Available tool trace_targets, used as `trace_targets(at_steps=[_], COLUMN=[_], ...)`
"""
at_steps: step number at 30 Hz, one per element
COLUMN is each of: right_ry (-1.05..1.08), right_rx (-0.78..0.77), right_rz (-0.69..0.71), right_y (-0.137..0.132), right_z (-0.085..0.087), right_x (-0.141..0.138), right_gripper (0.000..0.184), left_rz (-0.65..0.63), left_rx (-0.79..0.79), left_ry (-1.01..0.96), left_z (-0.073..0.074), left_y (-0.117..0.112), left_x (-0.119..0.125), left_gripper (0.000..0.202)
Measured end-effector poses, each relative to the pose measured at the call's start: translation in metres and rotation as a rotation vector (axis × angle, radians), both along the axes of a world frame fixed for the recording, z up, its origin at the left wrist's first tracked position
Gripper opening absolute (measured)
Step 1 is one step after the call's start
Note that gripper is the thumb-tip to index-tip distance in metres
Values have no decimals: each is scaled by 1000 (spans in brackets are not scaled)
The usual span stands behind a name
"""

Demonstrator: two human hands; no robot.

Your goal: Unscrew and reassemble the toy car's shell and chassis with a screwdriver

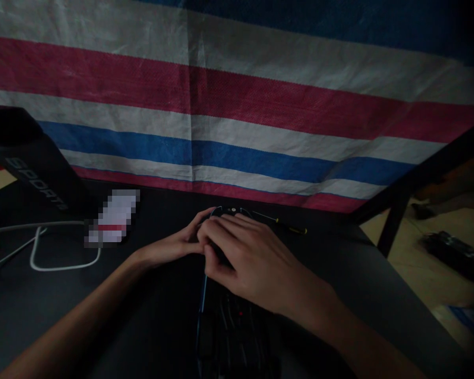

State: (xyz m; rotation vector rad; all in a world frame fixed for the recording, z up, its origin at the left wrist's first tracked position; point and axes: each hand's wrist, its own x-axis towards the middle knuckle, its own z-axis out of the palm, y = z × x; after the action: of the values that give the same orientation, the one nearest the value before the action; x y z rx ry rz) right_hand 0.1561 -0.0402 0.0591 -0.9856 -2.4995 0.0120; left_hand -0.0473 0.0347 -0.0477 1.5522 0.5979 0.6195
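Observation:
A long dark object with thin blue edging [240, 339], looking like a toy car, lies on the table below my hands. What seems to be a wheel [206, 332] shows at its near left side. My left hand [187, 241] grips its left side near the far end, thumb towards me and fingertips partly hidden. My right hand [248, 252] lies across the top, fingers curled and thumb tucked in. Whatever is under those fingers is hidden. Just beyond my right hand lies a screwdriver with a yellow-and-black handle [298, 230], beside a thin-shafted tool [264, 216].
On the left are a blurred-out phone [116, 216], a white cable [65, 267] and a dark bottle lettered SPORTS [35, 163]. A striped tarp [237, 105] hangs behind the black table [359, 300]. A dark frame post [394, 223] stands at the right edge.

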Motion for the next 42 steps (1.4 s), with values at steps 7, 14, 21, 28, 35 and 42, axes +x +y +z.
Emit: trace_targets(at_steps=[7, 14, 21, 28, 35, 42], right_ry=[-33, 32, -87, -33, -61, 54], right_rx=[-10, -75, -19, 6, -38, -122], right_rz=[-155, -101, -62, 30, 32, 36], right_y=[0, -12, -3, -9, 2, -2], right_z=[-10, 0, 0, 6, 4, 5], right_x=[-4, -6, 0, 0, 5, 5], right_gripper=[20, 14, 18, 16, 23, 17], left_rz=[-12, -58, -22, -10, -47, -50], left_rx=[-88, -142, -104, 15, -19, -113], left_ry=[12, -33, 12, 37, 42, 22], left_z=[6, 6, 4, -3, -2, 9], left_y=[-1, 1, 1, 5, 5, 0], left_x=[2, 0, -1, -5, -5, -2], left_gripper=[83, 89, 86, 85, 86, 93])
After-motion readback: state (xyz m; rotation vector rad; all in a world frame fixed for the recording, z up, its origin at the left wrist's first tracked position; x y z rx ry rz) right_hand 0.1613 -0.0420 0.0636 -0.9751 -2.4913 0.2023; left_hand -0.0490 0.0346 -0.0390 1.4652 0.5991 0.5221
